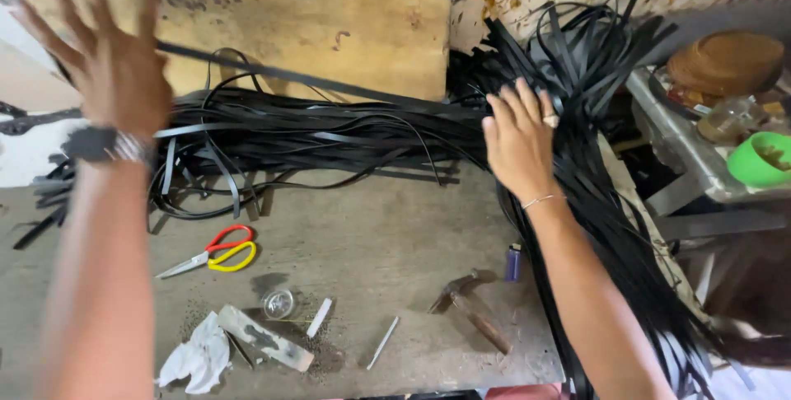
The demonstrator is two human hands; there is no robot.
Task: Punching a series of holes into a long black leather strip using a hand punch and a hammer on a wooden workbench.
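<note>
Left hand (115, 70) lifting above bench's (387, 243) far left corner, grip open, fingers spread, long black strip (288, 77) running behind it. Right hand (519, 140) resting on black strip bundle (593, 202) draping over bench's right edge, grip loosely open. Red-yellow scissors (216, 253), hammer (470, 305) lying nearer front edge.

The left hand (115, 66) is raised high, well above and to the left of the hammer (471, 311), its fingers spread wide and its back facing the camera. Its forearm rises straight, blurred, with a watch at the wrist. The right hand (521, 140) reaches forward, just above and right of the hammer, palm down, fingers together and curled in a loose grip. A ring and a thin bracelet show on it.
</note>
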